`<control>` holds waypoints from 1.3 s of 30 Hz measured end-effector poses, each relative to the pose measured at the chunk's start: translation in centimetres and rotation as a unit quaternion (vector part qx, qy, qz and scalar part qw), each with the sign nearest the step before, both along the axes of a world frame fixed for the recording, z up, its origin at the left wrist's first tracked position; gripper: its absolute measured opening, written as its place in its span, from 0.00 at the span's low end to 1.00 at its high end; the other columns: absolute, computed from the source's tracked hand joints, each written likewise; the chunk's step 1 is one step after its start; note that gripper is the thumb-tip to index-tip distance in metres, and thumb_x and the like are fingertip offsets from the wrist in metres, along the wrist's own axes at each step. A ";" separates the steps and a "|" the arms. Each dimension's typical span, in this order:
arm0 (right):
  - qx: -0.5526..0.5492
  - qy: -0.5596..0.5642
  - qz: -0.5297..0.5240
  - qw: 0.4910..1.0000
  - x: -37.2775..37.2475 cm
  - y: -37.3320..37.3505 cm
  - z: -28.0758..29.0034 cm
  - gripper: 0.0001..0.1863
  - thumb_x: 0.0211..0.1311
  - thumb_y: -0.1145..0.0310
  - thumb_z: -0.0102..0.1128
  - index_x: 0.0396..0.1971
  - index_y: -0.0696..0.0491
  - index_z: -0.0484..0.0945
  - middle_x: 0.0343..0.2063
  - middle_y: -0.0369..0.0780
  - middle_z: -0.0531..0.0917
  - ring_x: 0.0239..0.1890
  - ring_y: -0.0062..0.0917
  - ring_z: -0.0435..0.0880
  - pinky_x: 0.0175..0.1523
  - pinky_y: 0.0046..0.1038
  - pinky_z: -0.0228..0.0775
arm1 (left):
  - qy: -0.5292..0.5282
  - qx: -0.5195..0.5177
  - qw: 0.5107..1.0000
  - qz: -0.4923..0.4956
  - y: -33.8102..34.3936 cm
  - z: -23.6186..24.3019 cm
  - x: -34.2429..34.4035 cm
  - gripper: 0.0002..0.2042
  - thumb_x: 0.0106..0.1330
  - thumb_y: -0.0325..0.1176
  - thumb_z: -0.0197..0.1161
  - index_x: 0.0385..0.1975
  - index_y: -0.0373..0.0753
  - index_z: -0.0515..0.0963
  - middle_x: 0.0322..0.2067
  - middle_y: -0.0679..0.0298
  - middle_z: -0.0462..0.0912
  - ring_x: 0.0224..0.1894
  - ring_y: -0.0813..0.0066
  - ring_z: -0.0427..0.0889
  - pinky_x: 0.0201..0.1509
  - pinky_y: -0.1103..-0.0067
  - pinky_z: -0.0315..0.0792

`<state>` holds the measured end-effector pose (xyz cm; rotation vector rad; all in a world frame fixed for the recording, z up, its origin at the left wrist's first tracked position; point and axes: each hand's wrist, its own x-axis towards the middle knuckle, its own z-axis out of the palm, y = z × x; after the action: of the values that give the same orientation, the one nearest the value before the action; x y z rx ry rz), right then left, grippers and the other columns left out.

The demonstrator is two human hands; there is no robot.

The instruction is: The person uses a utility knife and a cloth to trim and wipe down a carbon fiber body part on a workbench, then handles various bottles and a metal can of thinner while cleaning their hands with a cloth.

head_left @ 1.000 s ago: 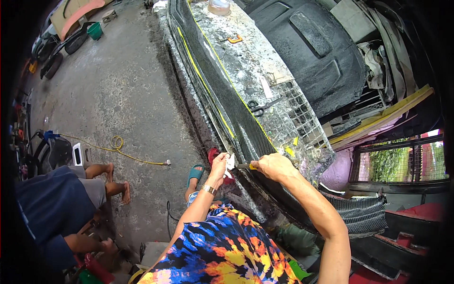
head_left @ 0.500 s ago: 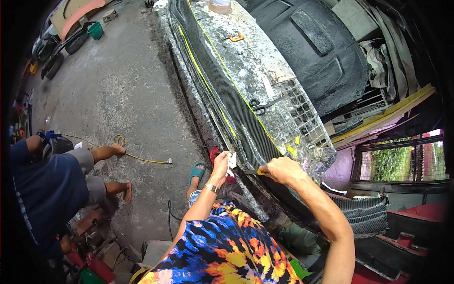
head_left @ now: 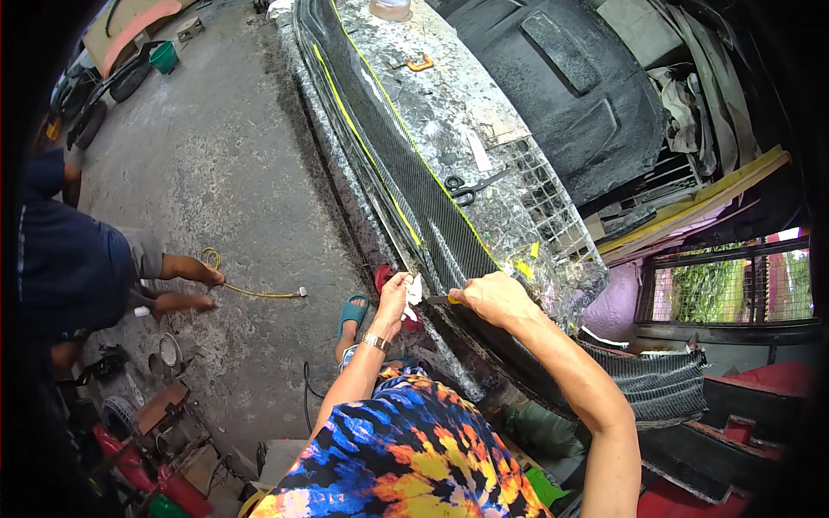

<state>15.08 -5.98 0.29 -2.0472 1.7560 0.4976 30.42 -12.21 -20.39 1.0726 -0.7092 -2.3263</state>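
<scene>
A: what's in those hands?

B: left hand (head_left: 393,300) has its grip pinching a white scrap (head_left: 415,292), cloth or paper, can't tell. right hand (head_left: 490,298) is wrapped round a yellow-handled blade (head_left: 440,300) pointing at the scrap. both are by the edge of the long dark woven panel (head_left: 406,164) on the table (head_left: 458,95).

A: handling?

B: scrap's probably light and floppy, so bunch it. blade looks light and stiff: hold the handle only. panel's likely stiff, maybe slick.
</scene>
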 end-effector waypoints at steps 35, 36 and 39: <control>0.073 -0.115 -0.228 0.964 -1.9 10.1 12.5 0.15 0.56 0.62 0.58 0.44 0.43 0.79 0.33 0.42 0.82 0.33 0.40 0.80 0.37 0.38 0.72 | -0.013 -0.006 0.998 -0.055 -0.4 0.4 1.1 0.11 0.68 0.33 0.53 0.45 0.37 0.74 0.27 0.74 0.77 0.25 0.88 0.73 0.28 0.88 0.67; 0.035 -0.113 -0.249 0.961 -2.0 10.2 13.1 0.15 0.56 0.63 0.58 0.46 0.45 0.78 0.34 0.43 0.82 0.35 0.40 0.80 0.38 0.38 0.72 | -0.008 -0.014 0.998 -0.063 -0.7 0.3 1.7 0.13 0.68 0.34 0.53 0.48 0.36 0.73 0.27 0.73 0.77 0.24 0.88 0.73 0.27 0.88 0.67; -0.105 -0.105 -0.297 0.943 -1.5 11.6 12.9 0.17 0.58 0.64 0.56 0.48 0.47 0.75 0.38 0.42 0.81 0.37 0.40 0.80 0.40 0.37 0.72 | -0.025 -0.050 0.995 -0.079 -1.0 0.4 3.4 0.15 0.66 0.34 0.56 0.50 0.33 0.73 0.30 0.66 0.82 0.27 0.85 0.77 0.27 0.86 0.72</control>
<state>13.56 5.65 13.21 -1.4951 2.2227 -0.0942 33.84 -13.16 -20.03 1.0666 -0.9508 -2.3740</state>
